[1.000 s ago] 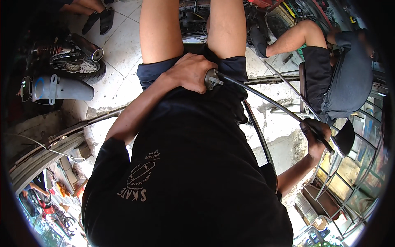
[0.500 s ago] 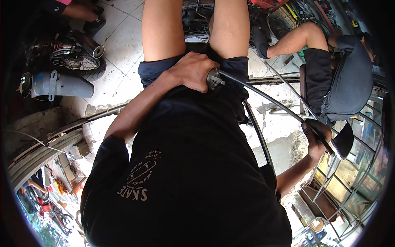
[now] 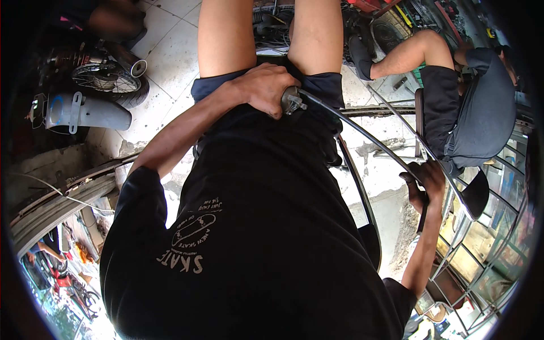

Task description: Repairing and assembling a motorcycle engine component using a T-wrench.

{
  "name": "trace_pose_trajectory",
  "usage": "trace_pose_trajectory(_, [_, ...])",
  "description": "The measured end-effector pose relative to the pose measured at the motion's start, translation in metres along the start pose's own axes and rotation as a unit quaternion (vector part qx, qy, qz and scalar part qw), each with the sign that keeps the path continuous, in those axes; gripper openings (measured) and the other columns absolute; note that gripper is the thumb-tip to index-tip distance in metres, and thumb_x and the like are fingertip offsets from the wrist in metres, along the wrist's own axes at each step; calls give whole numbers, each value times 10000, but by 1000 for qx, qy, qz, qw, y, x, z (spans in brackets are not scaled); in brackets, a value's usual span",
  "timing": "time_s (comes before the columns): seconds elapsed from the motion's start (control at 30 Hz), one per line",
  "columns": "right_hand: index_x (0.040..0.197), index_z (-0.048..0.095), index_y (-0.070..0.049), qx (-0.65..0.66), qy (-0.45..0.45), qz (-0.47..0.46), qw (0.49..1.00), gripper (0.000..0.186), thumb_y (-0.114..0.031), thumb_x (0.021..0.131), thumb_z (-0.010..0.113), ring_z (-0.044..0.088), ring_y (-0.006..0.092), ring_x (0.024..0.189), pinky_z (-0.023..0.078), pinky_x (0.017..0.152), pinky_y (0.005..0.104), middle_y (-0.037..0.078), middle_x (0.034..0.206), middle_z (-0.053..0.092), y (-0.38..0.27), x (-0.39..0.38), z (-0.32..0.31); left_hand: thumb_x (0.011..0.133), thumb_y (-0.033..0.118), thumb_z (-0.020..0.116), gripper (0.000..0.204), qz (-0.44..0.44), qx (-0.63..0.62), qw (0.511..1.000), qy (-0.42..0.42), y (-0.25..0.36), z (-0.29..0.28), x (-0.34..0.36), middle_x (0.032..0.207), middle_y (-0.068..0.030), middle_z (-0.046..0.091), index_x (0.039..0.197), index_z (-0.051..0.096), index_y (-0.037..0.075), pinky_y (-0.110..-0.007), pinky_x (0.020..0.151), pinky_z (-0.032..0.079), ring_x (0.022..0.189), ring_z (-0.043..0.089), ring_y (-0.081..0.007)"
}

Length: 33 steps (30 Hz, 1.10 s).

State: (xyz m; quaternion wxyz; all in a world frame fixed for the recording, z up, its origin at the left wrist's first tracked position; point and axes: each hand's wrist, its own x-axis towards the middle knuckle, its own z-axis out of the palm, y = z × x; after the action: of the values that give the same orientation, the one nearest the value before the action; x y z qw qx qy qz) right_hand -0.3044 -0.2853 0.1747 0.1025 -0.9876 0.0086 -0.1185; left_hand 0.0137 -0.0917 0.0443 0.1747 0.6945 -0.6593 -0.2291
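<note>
In my lap, my left hand (image 3: 266, 88) is closed around a grey, rounded metal part (image 3: 293, 102) with small projecting tabs. My fingers and palm cover much of it, and its exact kind is unclear. A thick black cable or hose (image 3: 360, 128) leads from beside this part toward the right in a shallow curve. Out at the right, my right hand (image 3: 428, 184) grips the cable's far stretch. Its dark end points down along my wrist, partly hidden by the fingers.
A person in dark clothes (image 3: 481, 107) sits close on my right. Beside my right hand is a dark curved blade-like piece (image 3: 475, 195). A motorcycle wheel (image 3: 107, 82) and a grey fender (image 3: 93, 113) lie at the left. Metal grating (image 3: 481, 243) stands at the right.
My right hand has turned, its elbow swinging outward, and the cable's end now points down along the wrist instead of out to the right. My left hand has shifted slightly up and left.
</note>
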Motion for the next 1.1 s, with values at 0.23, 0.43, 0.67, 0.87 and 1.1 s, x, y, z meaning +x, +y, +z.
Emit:
trace_pose_trajectory(0.23, [789, 652, -6, 391, 0, 393, 832, 44, -42, 765, 649, 408, 22, 476, 271, 430, 181, -15, 589, 560, -3, -23, 16, 499, 186, 687, 474, 9, 27, 996, 84, 3, 9, -9, 832, -162, 635, 940, 638, 20, -377, 834, 464, 894, 601, -308])
trace_pose_trajectory(0.43, [760, 628, 24, 188, 21, 213, 959, 84, -24, 720, 685, 477, 90, 477, 337, 453, 220, 17, 571, 553, -17, 3, -6, 520, 192, 683, 489, -15, 61, 998, 7, 15, 2, -6, 864, -172, 634, 972, 628, 12, -382, 843, 461, 909, 597, -321])
trace_pose_trajectory(0.67, [679, 584, -12, 488, -19, 477, 731, 164, -122, 799, 602, 253, 8, 389, 175, 367, 196, -76, 457, 343, 12, 4, 8, 481, 174, 688, 622, -32, 37, 999, -2, 9, 2, -4, 913, -178, 633, 1062, 580, -22, -387, 836, 467, 928, 597, -315])
trace_pose_trajectory(0.87, [712, 549, -29, 629, -17, 578, 520, 161, -167, 792, 571, 256, 27, 427, 180, 361, 170, -64, 515, 274, 13, -14, 29, 526, 162, 634, 477, -34, 7, 998, 43, 13, 6, -11, 824, -180, 633, 972, 614, -8, -405, 785, 477, 873, 600, -333])
trace_pose_trajectory(1.1, [1272, 420, -87, 436, 275, 518, 683, 411, -185, 883, 512, 626, 185, 795, 463, 531, 257, 98, 1088, 602, 14, -33, 30, 518, 129, 642, 537, -39, 28, 996, 73, 23, 13, -14, 885, -168, 636, 1036, 593, -2, -395, 771, 474, 870, 603, -327])
